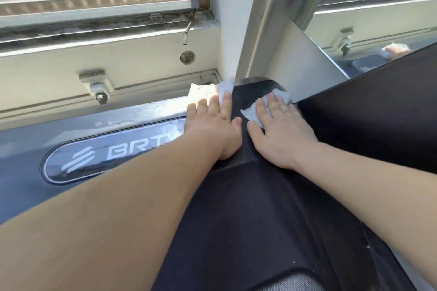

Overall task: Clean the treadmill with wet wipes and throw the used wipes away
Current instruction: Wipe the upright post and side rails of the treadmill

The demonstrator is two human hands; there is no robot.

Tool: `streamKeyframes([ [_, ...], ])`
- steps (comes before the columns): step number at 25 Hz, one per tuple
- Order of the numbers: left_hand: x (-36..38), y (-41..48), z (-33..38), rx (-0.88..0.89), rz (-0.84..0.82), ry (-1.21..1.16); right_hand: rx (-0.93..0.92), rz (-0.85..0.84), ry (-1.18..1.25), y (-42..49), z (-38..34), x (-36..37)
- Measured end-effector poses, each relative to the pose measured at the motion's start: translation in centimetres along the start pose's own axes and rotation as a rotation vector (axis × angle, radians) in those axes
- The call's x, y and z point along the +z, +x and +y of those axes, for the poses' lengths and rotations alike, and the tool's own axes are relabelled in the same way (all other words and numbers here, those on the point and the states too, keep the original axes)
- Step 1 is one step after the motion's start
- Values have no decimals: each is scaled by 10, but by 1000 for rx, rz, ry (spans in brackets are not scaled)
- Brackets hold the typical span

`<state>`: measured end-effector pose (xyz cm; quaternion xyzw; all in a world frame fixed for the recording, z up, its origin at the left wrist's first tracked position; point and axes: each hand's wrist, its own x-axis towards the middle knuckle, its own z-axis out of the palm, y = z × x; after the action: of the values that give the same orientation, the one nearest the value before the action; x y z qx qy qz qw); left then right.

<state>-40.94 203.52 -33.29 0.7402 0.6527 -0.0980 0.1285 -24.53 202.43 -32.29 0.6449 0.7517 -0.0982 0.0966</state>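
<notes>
While both arms reach forward over the treadmill (236, 220), two hands work on its dark motor cover, each with one white wipe under it: two wipes in all. The left hand (212, 123) lies flat, fingers straight and together, pressing the left wipe (210, 90) against the cover's far edge, where sunlight falls across it. The right hand (281, 130) is also flat with spread, straight fingers, pressing the right wipe (280, 97) onto the cover's raised far corner, at the foot of the one silver upright post (272, 30). Neither hand closes into a grip; both are open palms bearing down on the wipes (the wipes show only beyond the fingertips and beside the right thumb). The hands lie just beside each other, thumbs near but apart.

The cover's long axis runs left to right along the wall below the window sill (94, 38), and the single oval logo plate (106, 153), lettered "BRT" before the left wrist hides the rest, lies along that axis, rising slightly to the right. The fingers of both hands point away from the person, toward the wall. One bolted bracket (98, 86) sits on the wall beyond the far edge.
</notes>
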Motion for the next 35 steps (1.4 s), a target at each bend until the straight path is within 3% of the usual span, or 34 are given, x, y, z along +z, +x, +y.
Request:
streamKeyframes([
  [4,16,-31,16,178,36,-23,-72,15,23,-55,10,19],
  [9,44,-104,43,395,63,103,23,83,-10,-99,29,38],
  [15,32,-80,25,191,64,31,175,100,67,-175,46,65],
  [17,42,-89,40,207,72,20,185,91,72,-200,46,77],
  [20,71,-124,71,314,103,18,181,77,68,-226,48,92],
  [24,115,-183,83,385,28,-1,193,68,75,-231,53,93],
  [29,131,-224,56,676,-39,68,313,-10,186,-224,36,82],
  [33,112,-176,4,533,131,84,434,35,220,-181,18,70],
  [35,103,-160,0,451,168,134,405,23,153,-152,10,57],
])
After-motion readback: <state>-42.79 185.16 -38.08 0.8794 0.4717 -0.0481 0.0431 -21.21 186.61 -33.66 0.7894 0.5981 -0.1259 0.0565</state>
